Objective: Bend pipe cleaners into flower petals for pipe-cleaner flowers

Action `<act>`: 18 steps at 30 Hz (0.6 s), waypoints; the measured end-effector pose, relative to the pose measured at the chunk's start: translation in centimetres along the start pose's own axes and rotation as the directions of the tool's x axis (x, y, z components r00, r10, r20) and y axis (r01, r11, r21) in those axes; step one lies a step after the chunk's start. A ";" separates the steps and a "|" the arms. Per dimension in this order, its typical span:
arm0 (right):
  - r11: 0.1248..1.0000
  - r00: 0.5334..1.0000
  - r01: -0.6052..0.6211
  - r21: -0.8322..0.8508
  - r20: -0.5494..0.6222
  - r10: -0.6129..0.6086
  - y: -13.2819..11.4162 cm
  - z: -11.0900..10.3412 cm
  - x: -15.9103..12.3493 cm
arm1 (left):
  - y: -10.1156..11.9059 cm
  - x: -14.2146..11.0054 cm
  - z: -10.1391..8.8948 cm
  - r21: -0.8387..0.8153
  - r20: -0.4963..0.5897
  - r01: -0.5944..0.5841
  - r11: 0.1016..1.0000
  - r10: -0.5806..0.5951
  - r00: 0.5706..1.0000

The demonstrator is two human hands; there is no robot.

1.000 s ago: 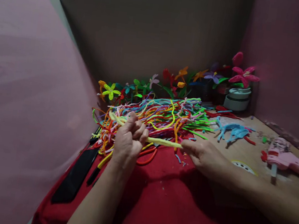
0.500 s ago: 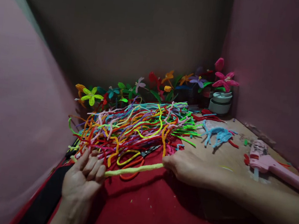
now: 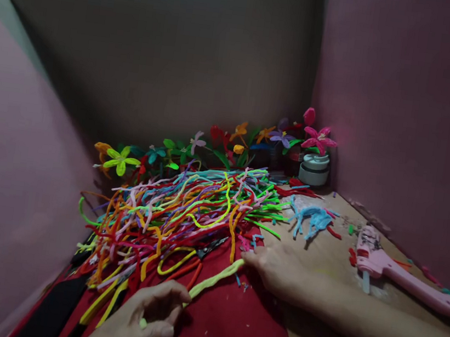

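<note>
A pale yellow pipe cleaner [image 3: 216, 280] stretches between my two hands above the red surface, apparently doubled or twisted. My right hand [image 3: 273, 269] pinches its far end near the cardboard. Curled around the nearer part is my left hand [image 3: 150, 313], with a loose tail hanging below its fingers and a short pale tip showing at the palm. Just behind lie scissors [image 3: 177, 262] with yellow and orange handles, partly under a heap of multicoloured pipe cleaners [image 3: 186, 207]. Yellow-handled pliers [image 3: 102, 301] rest left of my left hand.
Pipe-cleaner flowers [image 3: 197, 143] line the back wall, beside a pale round container [image 3: 314, 169]. On the cardboard [image 3: 321, 258] at right lie a pink glue gun [image 3: 397, 271] and a light blue pipe-cleaner bundle [image 3: 312, 218]. A black strip [image 3: 56, 301] lies at the left edge.
My left hand has turned over and moved lower and nearer, its grip loosened. The pipe cleaner now slants more steeply, with a tail hanging down. The camera view has tilted upward.
</note>
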State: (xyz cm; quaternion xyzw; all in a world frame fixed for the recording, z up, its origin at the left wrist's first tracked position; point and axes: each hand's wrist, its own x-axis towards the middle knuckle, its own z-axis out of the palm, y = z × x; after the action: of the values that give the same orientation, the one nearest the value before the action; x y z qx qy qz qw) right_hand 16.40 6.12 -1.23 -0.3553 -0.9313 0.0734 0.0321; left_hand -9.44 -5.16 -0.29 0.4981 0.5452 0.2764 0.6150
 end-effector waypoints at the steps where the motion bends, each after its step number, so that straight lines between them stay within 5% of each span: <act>1: 1.000 1.000 0.015 -0.021 -0.004 -0.015 0.0 0.2 0.0 | 0.3 -0.4 -0.4 -0.012 0.008 0.005 1.000 -0.005 1.000; 4: 0.997 0.998 0.045 -0.057 -0.029 -0.047 -0.1 0.9 0.1 | 1.8 -1.4 -1.4 0.091 -0.005 0.053 0.994 -0.053 0.999; 6: 0.997 0.998 0.047 -0.054 -0.044 -0.049 -0.2 1.3 0.1 | 2.8 -1.3 -1.3 0.342 -0.106 0.089 0.936 -0.056 0.993; 8: 0.998 0.997 0.042 -0.052 -0.057 -0.045 -0.3 1.7 0.1 | 3.4 -0.4 -0.5 0.624 -0.208 0.084 0.777 0.061 0.976; 11: 0.996 0.991 0.062 -0.057 -0.117 -0.069 -0.2 2.4 0.1 | 2.8 1.7 1.0 0.878 -0.171 0.075 0.473 0.161 0.972; 15: 0.992 0.976 0.068 -0.109 -0.199 -0.089 -0.2 3.2 0.1 | 1.5 3.5 1.8 0.978 -0.208 0.200 0.058 0.225 0.952; 18: 0.982 0.946 0.093 -0.165 -0.293 -0.139 -0.3 3.8 0.4 | 1.4 3.8 1.5 0.973 -0.158 0.190 -0.128 0.223 0.962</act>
State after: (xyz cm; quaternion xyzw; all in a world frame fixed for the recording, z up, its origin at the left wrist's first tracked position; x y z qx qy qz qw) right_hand 15.48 5.69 -4.93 -0.3084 -0.9375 -0.0537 0.1521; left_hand -6.78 -1.82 -0.66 0.7525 0.6378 -0.1547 -0.0553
